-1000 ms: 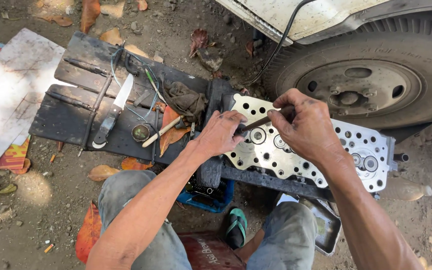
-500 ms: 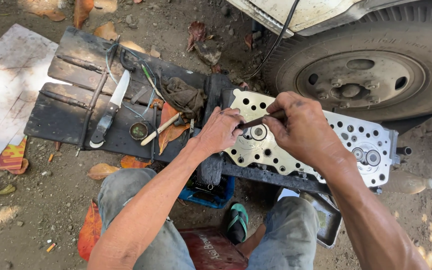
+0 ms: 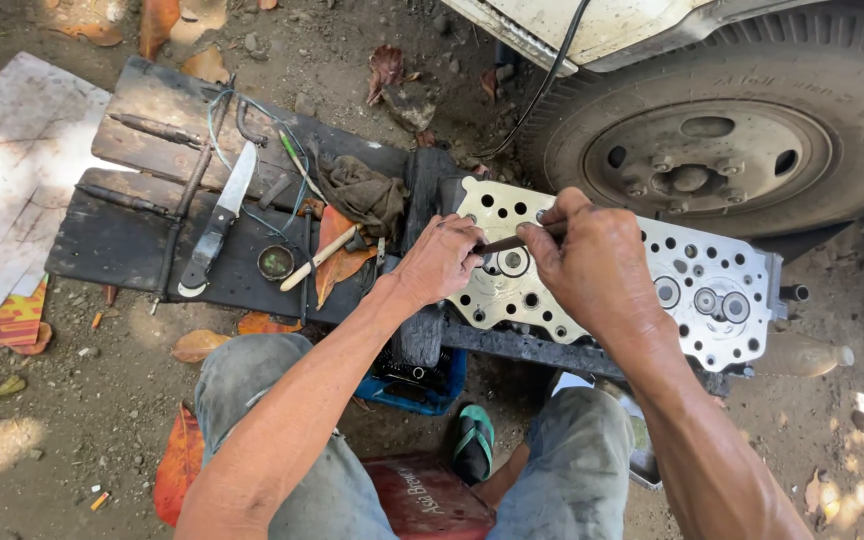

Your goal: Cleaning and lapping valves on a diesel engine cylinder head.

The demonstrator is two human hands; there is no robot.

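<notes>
Slim tool (image 3: 512, 241) pinched between closed left hand (image 3: 442, 262) and right hand (image 3: 592, 265), over the cylinder head (image 3: 712, 290).

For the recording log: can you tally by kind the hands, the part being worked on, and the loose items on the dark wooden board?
Hands: 2, left hand and right hand, together holding a thin rod
Thin rods: 1
Metal cylinder head: 1
Knives: 1
Rags: 1
Small round tins: 1
Pale sticks: 1
Total: 8
</notes>
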